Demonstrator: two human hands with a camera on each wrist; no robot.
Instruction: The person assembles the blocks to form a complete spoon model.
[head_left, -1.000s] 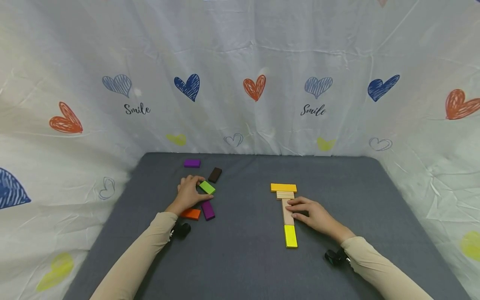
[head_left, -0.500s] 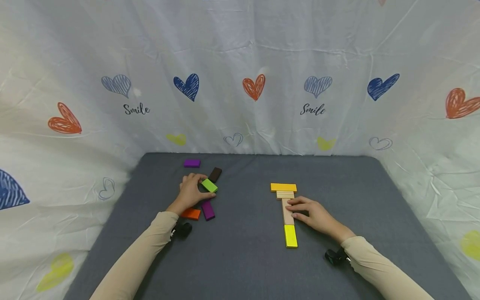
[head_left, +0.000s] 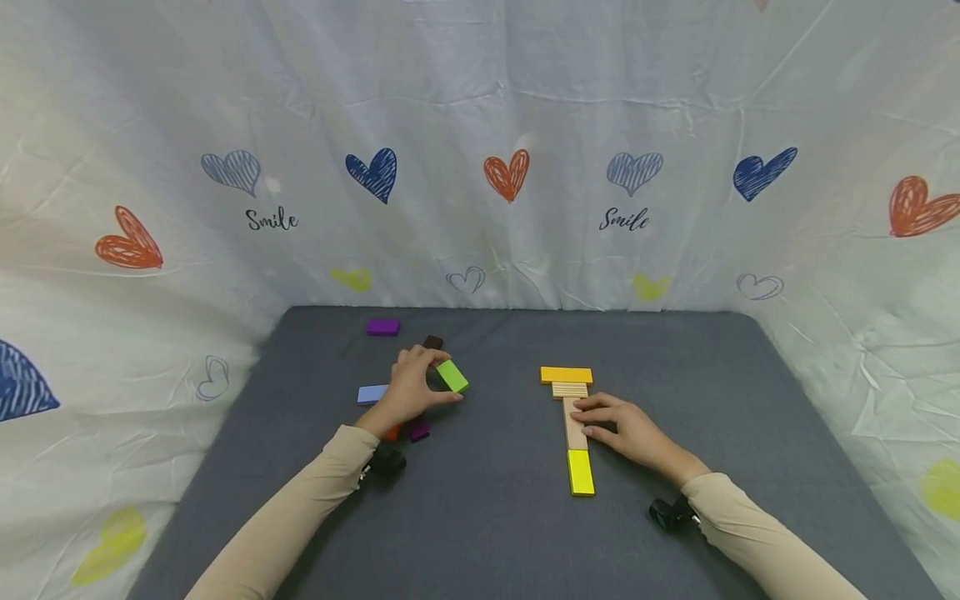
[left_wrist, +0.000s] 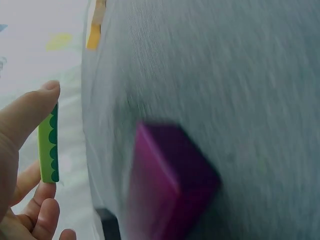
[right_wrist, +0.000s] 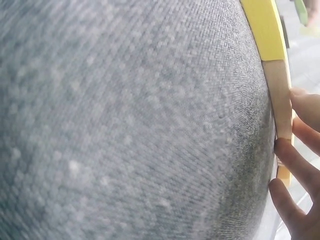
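Note:
My left hand (head_left: 412,385) pinches a green block (head_left: 452,376) between thumb and fingertips, above the left side of the table. In the left wrist view, this green block (left_wrist: 49,145) shows a dark green scalloped face. My right hand (head_left: 633,429) rests its fingertips on a plain wooden block (head_left: 574,423). That block stands in a column between a yellow block (head_left: 581,472) and a striped light-wood piece (head_left: 570,389). An orange-yellow block (head_left: 566,375) lies crosswise at the column's far end. In the right wrist view, my thumb and fingers touch the column's edge.
Around my left hand lie a purple block (head_left: 383,327), a partly hidden dark brown block (head_left: 432,342), a light blue block (head_left: 371,394), an orange block (head_left: 392,432) and another purple block (head_left: 420,430). A grey cloth (head_left: 495,517) covers the table; a white heart-printed curtain (head_left: 450,108) hangs behind.
My left hand has moved to the right with the green block, away from the loose blocks. The light blue block has come into view. My right hand has stayed in place.

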